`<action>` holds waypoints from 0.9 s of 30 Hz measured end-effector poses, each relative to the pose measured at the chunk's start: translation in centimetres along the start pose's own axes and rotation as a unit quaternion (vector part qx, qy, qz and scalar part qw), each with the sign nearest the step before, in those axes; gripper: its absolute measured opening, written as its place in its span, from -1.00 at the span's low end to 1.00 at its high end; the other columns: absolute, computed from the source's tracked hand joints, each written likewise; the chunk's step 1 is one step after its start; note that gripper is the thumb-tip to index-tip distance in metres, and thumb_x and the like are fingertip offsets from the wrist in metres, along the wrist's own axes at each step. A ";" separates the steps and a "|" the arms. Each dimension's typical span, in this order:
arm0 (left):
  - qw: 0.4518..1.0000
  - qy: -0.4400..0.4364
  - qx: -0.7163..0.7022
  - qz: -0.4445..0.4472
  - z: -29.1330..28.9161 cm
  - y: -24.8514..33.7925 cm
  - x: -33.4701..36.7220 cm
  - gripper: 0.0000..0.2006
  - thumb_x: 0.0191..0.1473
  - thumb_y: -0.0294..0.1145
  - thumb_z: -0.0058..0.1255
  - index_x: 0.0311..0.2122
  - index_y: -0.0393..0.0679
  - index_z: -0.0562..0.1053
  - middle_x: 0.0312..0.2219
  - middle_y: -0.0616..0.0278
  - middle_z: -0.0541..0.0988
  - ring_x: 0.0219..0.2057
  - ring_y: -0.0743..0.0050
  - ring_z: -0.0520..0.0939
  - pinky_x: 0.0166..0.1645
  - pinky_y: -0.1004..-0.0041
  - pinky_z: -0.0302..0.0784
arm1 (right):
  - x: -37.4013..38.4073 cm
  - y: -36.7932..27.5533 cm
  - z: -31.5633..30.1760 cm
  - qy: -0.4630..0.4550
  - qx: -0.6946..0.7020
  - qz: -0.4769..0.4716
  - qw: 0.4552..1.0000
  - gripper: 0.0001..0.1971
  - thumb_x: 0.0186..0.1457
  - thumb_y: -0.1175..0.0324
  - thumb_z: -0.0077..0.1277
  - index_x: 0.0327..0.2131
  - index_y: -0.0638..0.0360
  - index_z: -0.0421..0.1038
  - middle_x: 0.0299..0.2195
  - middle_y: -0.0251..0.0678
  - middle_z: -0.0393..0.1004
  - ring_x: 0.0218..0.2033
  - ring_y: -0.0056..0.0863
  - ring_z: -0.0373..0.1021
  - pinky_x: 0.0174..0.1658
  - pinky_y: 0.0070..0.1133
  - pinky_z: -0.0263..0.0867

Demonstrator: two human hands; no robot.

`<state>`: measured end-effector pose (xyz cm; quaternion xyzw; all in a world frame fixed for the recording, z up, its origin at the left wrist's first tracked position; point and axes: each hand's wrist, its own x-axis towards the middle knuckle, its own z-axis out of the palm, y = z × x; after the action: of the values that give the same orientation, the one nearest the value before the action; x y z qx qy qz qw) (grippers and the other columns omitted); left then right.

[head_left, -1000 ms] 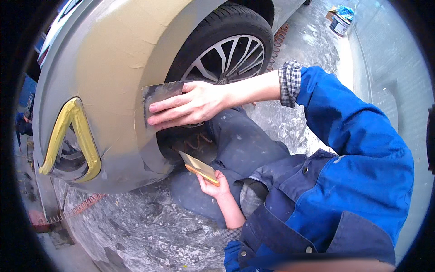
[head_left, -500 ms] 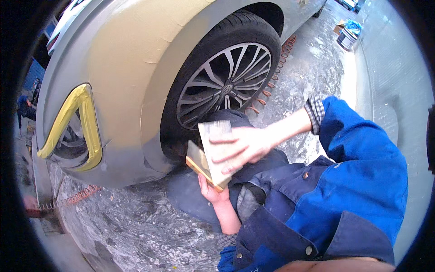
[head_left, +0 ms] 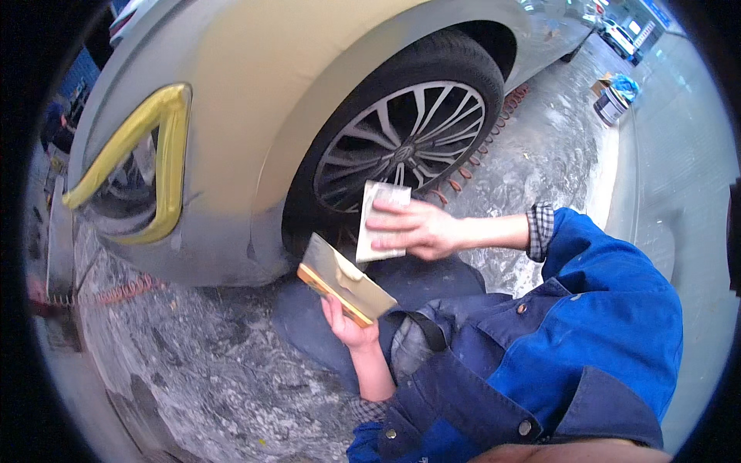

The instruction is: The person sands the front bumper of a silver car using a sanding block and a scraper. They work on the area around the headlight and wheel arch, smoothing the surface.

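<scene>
My left hand [head_left: 353, 330] grips a flat metal putty spreader [head_left: 333, 262] by its orange back edge, its face turned up. A smear of beige putty [head_left: 369, 291] lies on that face, nearer the hand. Above and to the right, my right hand [head_left: 423, 230] holds a pale rectangular spreader [head_left: 372, 245], fingers laid across its face and thumb hidden. A small gap separates the two spreaders. Both are in front of the car's wheel [head_left: 405, 150]. Beside them is the car's fender [head_left: 239, 131], coated with tan filler over grey.
Yellow tape [head_left: 171, 154] frames the headlight opening. A coiled orange hose [head_left: 505, 116] runs along the floor behind the wheel; another stretch [head_left: 127, 289] shows at the left. A bucket [head_left: 610, 106] with blue plastic stands by the wall [head_left: 671, 154]. The floor [head_left: 231, 386] is stained grey.
My right hand has drawn its spreader up and away from the left one, which it overlapped before. The left spreader now shows its putty-smeared face. The whole view has shifted a little.
</scene>
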<state>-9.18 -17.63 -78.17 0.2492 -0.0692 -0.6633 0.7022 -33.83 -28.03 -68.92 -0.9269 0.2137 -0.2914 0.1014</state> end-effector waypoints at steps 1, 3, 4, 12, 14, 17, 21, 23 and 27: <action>0.999 -0.029 0.011 0.039 0.1 0.5 -0.2 -0.47 0.44 -0.30 -0.18 0.42 -0.18 0.11 0.28 -0.01 0.36 0.25 0.06 0.47 0.32 0.07 0.43 | 0.3 0.2 -0.5 0.027 -0.010 -0.007 1.000 -0.35 -0.03 0.60 0.11 0.20 -0.13 0.50 0.34 -0.22 0.33 0.40 0.05 0.16 0.36 -0.14 0.23; 0.992 -0.039 0.049 0.111 0.9 1.3 -0.4 -0.46 0.42 -0.33 -0.15 0.41 -0.19 0.10 0.28 -0.04 0.35 0.25 0.05 0.46 0.32 0.09 0.42 | 0.9 -0.5 -1.2 0.072 -0.023 -0.005 0.997 -0.36 -0.14 0.62 0.06 0.10 -0.07 0.59 0.25 -0.18 0.45 0.34 0.12 0.26 0.32 -0.09 0.26; 0.985 -0.041 0.081 0.145 1.5 1.6 -0.3 -0.44 0.39 -0.41 -0.10 0.41 -0.26 0.08 0.28 -0.11 0.33 0.25 0.04 0.46 0.32 0.12 0.42 | 1.2 -1.0 -1.6 0.057 -0.034 -0.022 0.998 -0.39 -0.11 0.58 0.07 0.10 -0.07 0.59 0.23 -0.21 0.47 0.32 0.12 0.29 0.31 -0.08 0.28; 0.859 -0.019 0.428 0.281 5.3 2.8 -2.0 -0.50 0.35 -0.44 0.04 0.26 -0.44 0.20 0.03 -0.04 0.48 0.02 0.30 0.54 0.08 0.35 0.49 | 1.4 -3.8 2.0 0.012 -0.011 -0.050 0.999 -0.49 -0.01 0.45 0.08 0.08 -0.09 0.60 0.20 -0.40 0.52 0.29 -0.14 0.37 0.24 -0.12 0.32; 0.862 0.029 0.413 0.293 4.7 3.1 -2.2 -0.49 0.35 -0.43 0.05 0.27 -0.45 0.19 0.06 -0.07 0.47 0.04 0.26 0.55 0.11 0.34 0.49 | 0.8 -3.3 3.1 0.019 0.030 -0.072 0.997 -0.43 -0.09 0.49 0.07 0.09 -0.07 0.57 0.22 -0.40 0.49 0.32 -0.17 0.32 0.28 -0.13 0.27; 0.804 0.076 0.438 0.396 3.5 4.1 -1.3 -0.45 0.36 -0.46 0.02 0.35 -0.39 0.15 0.18 -0.15 0.40 0.14 0.12 0.52 0.23 0.26 0.47 | 0.0 -2.2 2.8 -0.024 -0.008 -0.064 0.998 -0.42 -0.09 0.45 0.10 0.11 -0.12 0.56 0.21 -0.39 0.50 0.33 -0.20 0.31 0.26 -0.15 0.27; 0.920 0.160 0.157 0.322 1.5 4.8 -0.3 -0.45 0.40 -0.29 -0.05 0.37 -0.32 0.16 0.22 -0.15 0.36 0.19 0.07 0.50 0.25 0.16 0.50 | 1.0 0.3 -0.6 0.121 -0.128 -0.052 0.983 -0.47 0.02 0.41 0.05 0.12 -0.18 0.56 0.23 -0.40 0.49 0.31 -0.21 0.35 -0.08 -0.30 0.44; 0.961 0.089 0.053 0.258 0.3 4.1 0.5 -0.57 0.39 -0.24 -0.05 0.22 -0.28 0.28 0.04 -0.02 0.45 -0.03 0.25 0.57 0.00 0.30 0.57 | 3.1 1.8 -2.1 0.189 -0.232 -0.085 0.950 -0.52 0.12 0.36 0.06 0.14 -0.21 0.55 0.27 -0.43 0.45 0.32 -0.25 0.35 -0.10 -0.36 0.45; 0.911 -0.121 -0.390 -0.064 -2.3 0.5 1.8 -0.75 0.33 -0.27 -0.01 -0.02 -0.19 0.38 -0.50 0.45 0.49 -0.70 0.76 0.45 -0.62 0.71 0.34 | 8.3 3.4 -3.7 0.228 -0.330 -0.132 0.906 -0.52 0.23 0.35 0.00 0.22 -0.24 0.46 0.35 -0.44 0.35 0.37 -0.34 0.28 -0.22 -0.46 0.50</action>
<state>-7.53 -18.81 -80.38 -0.1225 0.1271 -0.7060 0.6859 -30.98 -35.09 -62.83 -0.8355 0.1906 -0.4181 -0.3015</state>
